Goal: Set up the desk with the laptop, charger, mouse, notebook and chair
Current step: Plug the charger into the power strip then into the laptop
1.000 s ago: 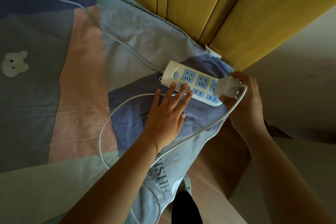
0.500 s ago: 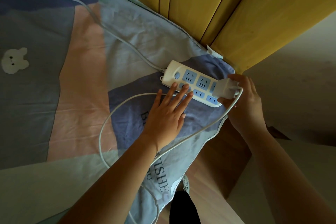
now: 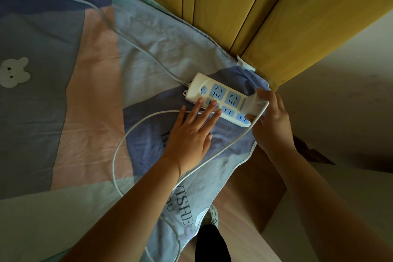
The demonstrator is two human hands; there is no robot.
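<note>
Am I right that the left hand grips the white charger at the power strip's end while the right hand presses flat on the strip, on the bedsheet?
Sides are swapped. In the head view the right hand grips the white charger at the end of the power strip, and the left hand presses flat, fingers straight, on the strip's near edge. The strip does lie on the bedsheet.

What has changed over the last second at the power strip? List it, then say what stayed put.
The white charger plug, gripped by the right hand, has tipped down closer onto the end sockets of the white power strip with blue sockets. The left hand still rests flat, fingertips on the strip's near edge. The strip and the white charger cable on the patchwork bedsheet lie as before.
</note>
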